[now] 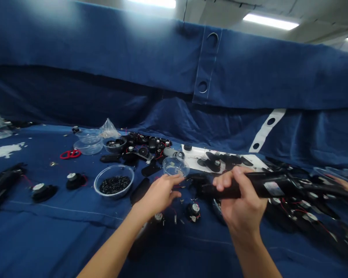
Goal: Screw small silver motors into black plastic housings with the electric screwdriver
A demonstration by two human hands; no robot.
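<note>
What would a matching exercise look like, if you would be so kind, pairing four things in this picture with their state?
Things:
1. Scissors
2. Large clear bowl
3. Right hand
4. Left hand

States:
A. Closed around a black cylinder with a white label
B. Open, beside a small clear bowl
C. Red handles
D. Filled with small black pieces

Right pairs: 1-C, 2-D, 3-A, 4-B.
</note>
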